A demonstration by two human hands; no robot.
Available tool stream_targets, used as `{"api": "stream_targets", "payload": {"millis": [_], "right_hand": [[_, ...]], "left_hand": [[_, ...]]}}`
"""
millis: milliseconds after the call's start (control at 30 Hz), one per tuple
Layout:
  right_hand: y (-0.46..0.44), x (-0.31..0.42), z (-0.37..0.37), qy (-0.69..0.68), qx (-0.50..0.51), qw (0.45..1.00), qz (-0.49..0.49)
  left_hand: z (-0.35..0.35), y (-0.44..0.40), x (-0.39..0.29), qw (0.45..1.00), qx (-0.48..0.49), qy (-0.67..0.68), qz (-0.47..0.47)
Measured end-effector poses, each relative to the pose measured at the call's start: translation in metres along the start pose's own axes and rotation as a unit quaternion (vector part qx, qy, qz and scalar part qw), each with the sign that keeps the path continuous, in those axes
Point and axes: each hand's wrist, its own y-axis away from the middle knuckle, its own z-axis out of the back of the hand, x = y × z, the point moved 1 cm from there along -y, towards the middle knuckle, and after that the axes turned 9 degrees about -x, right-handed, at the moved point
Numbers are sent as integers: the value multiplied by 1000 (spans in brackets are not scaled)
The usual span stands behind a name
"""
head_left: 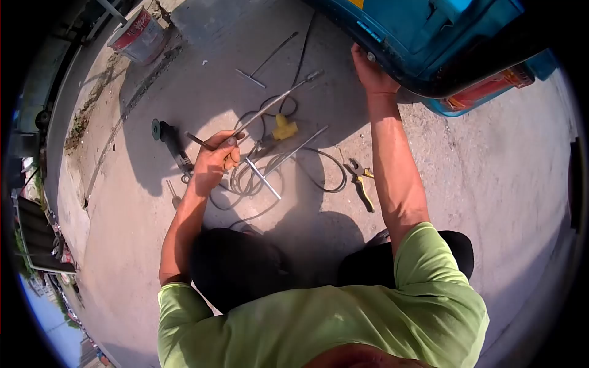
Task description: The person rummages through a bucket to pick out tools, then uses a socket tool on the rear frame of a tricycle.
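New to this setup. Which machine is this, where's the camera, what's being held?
No robot here: just a person's two bare hands. The single picture comes from a camera worn on the head, looking forward and down, so the arms reach away from you.

The left hand grips a long metal rod. The right hand is at the lower edge of a blue machine; its fingertips are hidden, so I can't tell whether it grips anything.

On the ground lie a loosely coiled cable, a yellow connector, pliers, a T-shaped metal tool and what looks like an angle grinder.
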Motion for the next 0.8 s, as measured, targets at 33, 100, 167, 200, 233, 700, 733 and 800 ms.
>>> {"api": "stream_targets", "payload": {"millis": [33,100,167,200,233,700,733,800], "right_hand": [[-1,1,-4,4,-9,1000,2],[7,-6,14,-5,-28,999,16],[7,-5,6,9,-33,999,23],[10,-5,3,12,-36,999,24],[13,-7,2,3,-30,999,16],[15,-20,-19,47,-66,993,81],[20,-30,-26,31,-83,992,84],[20,-32,-24,13,-134,985,108]], "left_hand": [[2,1,11,996,-17,82,41],[20,4,51,982,-77,143,95],[42,-19,106,949,-52,278,140],[46,-22,127,937,-88,290,172],[51,-25,147,928,-97,310,185],[85,-19,177,917,-298,60,259],[94,-14,170,928,-263,69,256],[105,9,158,941,-186,91,268]]}}
